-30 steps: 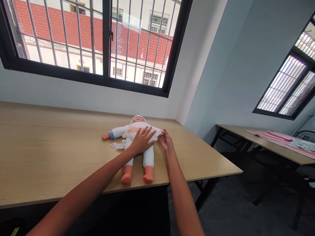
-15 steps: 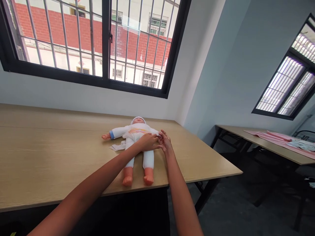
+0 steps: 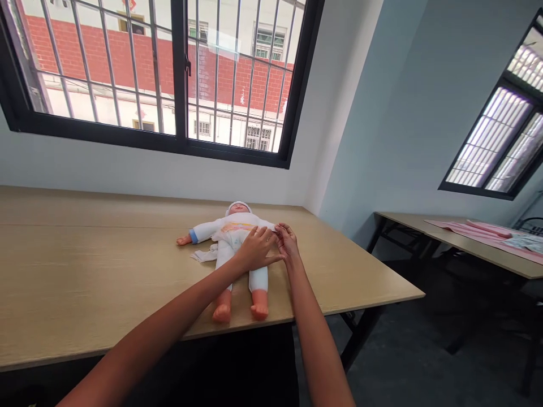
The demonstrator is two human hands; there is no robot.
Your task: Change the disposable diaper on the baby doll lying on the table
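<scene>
A baby doll (image 3: 235, 240) in white clothes and a white cap lies on its back on the wooden table (image 3: 85, 271), bare feet toward me. My left hand (image 3: 255, 250) rests on the doll's waist, fingers stretched toward its right side. Beside it my right hand (image 3: 287, 242) pinches the white garment at the doll's side, fingers bent together. A loose white cloth flap (image 3: 203, 255) sticks out on the doll's left.
A barred window (image 3: 169, 73) runs along the wall behind the table. The table's right corner (image 3: 418, 294) drops off to dark floor. A second table (image 3: 466, 249) at the right carries pink cloth (image 3: 487, 230).
My left hand slid from flat on the doll's belly toward its right side, meeting my right hand. The right hand closed on the garment edge. The camera shifted slightly.
</scene>
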